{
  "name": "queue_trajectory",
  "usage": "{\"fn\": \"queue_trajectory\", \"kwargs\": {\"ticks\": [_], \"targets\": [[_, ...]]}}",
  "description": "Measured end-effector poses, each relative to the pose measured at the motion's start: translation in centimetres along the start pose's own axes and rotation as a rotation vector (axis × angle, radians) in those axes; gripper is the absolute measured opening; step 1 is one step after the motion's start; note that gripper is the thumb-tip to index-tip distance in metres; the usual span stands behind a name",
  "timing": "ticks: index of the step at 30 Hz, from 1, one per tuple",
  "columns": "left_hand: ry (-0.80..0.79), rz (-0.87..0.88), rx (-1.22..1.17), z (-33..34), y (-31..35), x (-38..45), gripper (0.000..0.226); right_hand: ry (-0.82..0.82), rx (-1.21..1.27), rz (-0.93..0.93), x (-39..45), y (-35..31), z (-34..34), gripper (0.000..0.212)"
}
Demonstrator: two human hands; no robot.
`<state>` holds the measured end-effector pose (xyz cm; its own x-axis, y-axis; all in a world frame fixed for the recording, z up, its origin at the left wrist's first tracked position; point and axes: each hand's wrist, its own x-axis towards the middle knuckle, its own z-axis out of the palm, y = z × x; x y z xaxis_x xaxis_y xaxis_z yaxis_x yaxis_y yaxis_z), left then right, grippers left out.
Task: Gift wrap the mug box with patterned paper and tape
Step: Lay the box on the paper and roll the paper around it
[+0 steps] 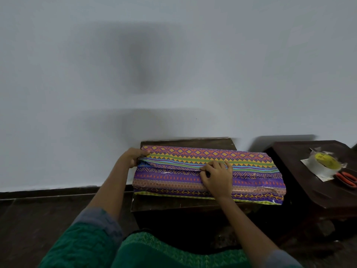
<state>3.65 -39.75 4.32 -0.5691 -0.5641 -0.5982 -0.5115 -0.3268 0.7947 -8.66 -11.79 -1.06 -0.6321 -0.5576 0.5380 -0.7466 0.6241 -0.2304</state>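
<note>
The patterned paper (pixel 251 182), striped in purple, orange and yellow, is folded around the mug box on a small dark wooden table (pixel 173 205). The box itself is hidden under the paper, apart from a bluish bit at the left end. My left hand (pixel 135 156) grips the upper flap at its left end. Near the middle, my right hand (pixel 217 176) rests on the seam where the upper flap overlaps the lower one, its fingertips pinching the flap's edge. A tape roll (pixel 322 163) with a yellow core lies on a second table to the right.
The second dark table (pixel 309 190) on the right also carries orange-handled scissors (pixel 346 178) and a white sheet under the tape. A plain grey wall rises right behind both tables. Dark floor lies to the left, and my green-clothed lap is at the bottom.
</note>
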Motion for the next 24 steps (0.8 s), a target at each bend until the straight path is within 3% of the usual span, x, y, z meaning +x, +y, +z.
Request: {"fn": "queue_trajectory", "kwargs": {"ticks": [7,11,13,15,16,18,20,21,24], "targets": [[0.075,0.040,-0.130,0.0,0.6,0.1,0.003,-0.025,0.035,0.010,-0.1,-0.1,-0.3,0.035],[0.209,0.112,-0.209,0.9,0.1,-0.1,0.040,-0.045,0.037,-0.033,-0.5,-0.1,-0.8,0.035],[0.474,0.229,0.023,2.2,-0.2,-1.2,0.049,-0.027,0.047,-0.048,-0.9,-0.2,-1.1,0.035],[0.691,0.503,0.425,4.2,-0.6,-3.3,0.048,-0.015,0.075,-0.040,-1.0,-0.3,-1.2,0.034],[0.674,0.699,0.549,5.5,-1.0,-4.4,0.047,-0.014,0.085,-0.033,-1.0,-0.3,-1.2,0.034],[0.342,0.950,0.790,8.6,-2.1,-6.2,0.052,-0.022,0.099,-0.019,-1.0,-0.2,-1.3,0.033],[-0.005,0.933,1.210,11.2,-3.7,-7.4,0.071,-0.027,0.104,-0.015,-1.0,-0.3,-1.4,0.033],[-0.099,0.890,1.387,12.2,-4.6,-7.7,0.079,-0.029,0.101,-0.015,-1.0,-0.4,-1.4,0.033],[-0.144,0.824,1.545,14.2,-6.2,-8.0,0.084,-0.059,0.107,-0.006,-0.8,-0.2,-1.7,0.032]]}}
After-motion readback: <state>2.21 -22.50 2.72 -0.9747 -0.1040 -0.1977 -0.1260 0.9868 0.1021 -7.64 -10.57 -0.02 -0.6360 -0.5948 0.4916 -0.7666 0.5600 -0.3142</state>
